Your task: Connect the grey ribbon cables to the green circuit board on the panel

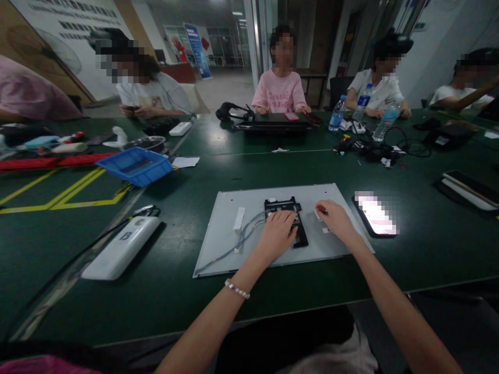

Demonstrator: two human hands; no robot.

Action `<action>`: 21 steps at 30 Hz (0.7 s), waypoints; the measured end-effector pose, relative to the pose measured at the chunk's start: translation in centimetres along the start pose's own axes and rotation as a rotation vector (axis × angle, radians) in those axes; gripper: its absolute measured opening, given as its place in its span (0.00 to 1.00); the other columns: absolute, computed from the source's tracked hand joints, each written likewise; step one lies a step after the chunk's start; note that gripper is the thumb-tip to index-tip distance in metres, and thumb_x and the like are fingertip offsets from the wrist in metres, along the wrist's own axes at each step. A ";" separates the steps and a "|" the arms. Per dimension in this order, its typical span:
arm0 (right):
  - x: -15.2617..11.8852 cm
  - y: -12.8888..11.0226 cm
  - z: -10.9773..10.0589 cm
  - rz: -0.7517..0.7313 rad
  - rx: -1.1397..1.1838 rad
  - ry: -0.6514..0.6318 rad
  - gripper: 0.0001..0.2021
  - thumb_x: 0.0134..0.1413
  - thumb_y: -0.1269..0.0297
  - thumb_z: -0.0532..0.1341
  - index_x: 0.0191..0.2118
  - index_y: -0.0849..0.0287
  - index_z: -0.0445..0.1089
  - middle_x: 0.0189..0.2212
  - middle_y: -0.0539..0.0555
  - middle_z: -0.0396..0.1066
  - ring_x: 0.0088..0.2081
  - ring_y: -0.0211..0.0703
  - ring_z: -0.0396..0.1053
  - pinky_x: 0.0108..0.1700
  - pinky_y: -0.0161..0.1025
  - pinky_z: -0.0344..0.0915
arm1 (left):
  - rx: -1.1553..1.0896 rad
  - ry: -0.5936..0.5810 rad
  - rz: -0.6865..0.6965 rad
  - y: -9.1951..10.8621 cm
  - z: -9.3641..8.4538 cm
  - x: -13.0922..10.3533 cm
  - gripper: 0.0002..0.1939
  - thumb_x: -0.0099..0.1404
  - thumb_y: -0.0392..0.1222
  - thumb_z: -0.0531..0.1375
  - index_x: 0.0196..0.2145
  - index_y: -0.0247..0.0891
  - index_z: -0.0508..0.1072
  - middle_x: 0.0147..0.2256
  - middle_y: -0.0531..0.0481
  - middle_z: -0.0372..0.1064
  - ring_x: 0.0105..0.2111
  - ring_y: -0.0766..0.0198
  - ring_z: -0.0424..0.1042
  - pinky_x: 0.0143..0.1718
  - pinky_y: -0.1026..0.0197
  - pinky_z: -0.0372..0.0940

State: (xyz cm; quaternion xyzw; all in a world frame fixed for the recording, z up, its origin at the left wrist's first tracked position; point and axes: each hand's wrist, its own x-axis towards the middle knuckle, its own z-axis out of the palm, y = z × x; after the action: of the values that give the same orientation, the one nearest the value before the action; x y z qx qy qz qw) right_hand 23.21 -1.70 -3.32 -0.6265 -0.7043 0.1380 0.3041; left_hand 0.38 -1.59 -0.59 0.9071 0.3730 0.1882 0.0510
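A pale grey flat panel (253, 208) lies on the green table in front of me. On its middle rests a black plastic frame (301, 238) with cut-outs. My left hand (277, 231) lies palm down over the frame, its fingers extended and touching it. Thin grey cables (242, 239) run from under that hand to the panel's near left corner. My right hand (331, 217) is just right of the frame, thumb and fingertips pinched together. Whatever is between them is too small to name. Small white pieces (326, 230) and a white strip (239, 218) are on the panel.
A lit phone (376, 214) lies right of the panel. To the left are a white power bank (125, 246) with a black cable and a blue tray (136, 165). Bottles (388, 120), a closed laptop (273, 124) and several seated people are across the table.
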 end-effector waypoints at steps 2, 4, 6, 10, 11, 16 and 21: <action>0.0 -0.5 0.1 -0.009 0.014 0.042 0.09 0.55 0.69 0.54 0.38 0.59 0.71 0.36 0.55 0.70 0.39 0.43 0.67 0.44 0.41 0.62 | -0.005 -0.007 0.005 0.0 0.0 0.1 0.19 0.65 0.38 0.53 0.54 0.38 0.61 0.52 0.44 0.63 0.52 0.54 0.61 0.54 0.51 0.55; 0.0 -0.8 0.2 0.011 0.100 0.088 0.10 0.55 0.66 0.54 0.38 0.59 0.72 0.36 0.56 0.70 0.37 0.43 0.68 0.42 0.41 0.64 | -0.005 -0.016 0.011 -0.1 -0.1 0.1 0.19 0.65 0.38 0.53 0.53 0.38 0.61 0.52 0.44 0.63 0.52 0.54 0.61 0.53 0.51 0.55; 0.1 -1.0 0.2 0.092 0.264 0.130 0.12 0.55 0.61 0.55 0.41 0.59 0.71 0.37 0.56 0.70 0.33 0.42 0.70 0.35 0.39 0.66 | -0.004 -0.020 0.010 -0.1 -0.2 0.2 0.19 0.65 0.38 0.53 0.54 0.38 0.61 0.52 0.44 0.63 0.52 0.54 0.61 0.54 0.51 0.55; 0.1 -1.4 0.4 0.236 0.559 0.098 0.18 0.50 0.57 0.59 0.46 0.58 0.68 0.35 0.55 0.71 0.27 0.40 0.71 0.25 0.34 0.65 | -0.018 -0.020 -0.002 0.0 -0.3 0.2 0.19 0.65 0.38 0.54 0.54 0.39 0.61 0.52 0.45 0.63 0.52 0.55 0.61 0.54 0.51 0.55; 0.1 -1.4 0.5 0.227 0.588 0.066 0.18 0.49 0.58 0.60 0.46 0.59 0.69 0.34 0.54 0.72 0.29 0.40 0.72 0.27 0.34 0.66 | -0.020 -0.023 -0.004 0.0 -0.3 0.2 0.19 0.65 0.38 0.53 0.54 0.39 0.61 0.52 0.45 0.63 0.52 0.55 0.61 0.54 0.51 0.55; 0.6 -1.9 0.4 0.145 0.648 -0.138 0.15 0.49 0.62 0.60 0.44 0.59 0.71 0.33 0.54 0.74 0.33 0.39 0.71 0.31 0.34 0.66 | -0.027 -0.031 -0.010 0.0 -0.1 0.2 0.19 0.65 0.38 0.53 0.54 0.38 0.62 0.52 0.44 0.63 0.52 0.54 0.62 0.53 0.50 0.55; 1.3 -3.4 0.2 0.064 0.621 -0.193 0.17 0.49 0.65 0.59 0.47 0.59 0.70 0.36 0.55 0.74 0.34 0.39 0.71 0.34 0.35 0.67 | -0.106 0.075 -0.066 -0.4 0.2 0.4 0.16 0.66 0.40 0.53 0.51 0.40 0.63 0.51 0.45 0.63 0.52 0.56 0.61 0.54 0.52 0.56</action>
State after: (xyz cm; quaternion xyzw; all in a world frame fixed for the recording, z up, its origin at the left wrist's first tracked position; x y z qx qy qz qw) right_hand 20.36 -1.01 -1.17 -0.5096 -0.6339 0.4146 0.4080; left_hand 0.41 -1.01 -0.72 0.8828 0.3937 0.2397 0.0910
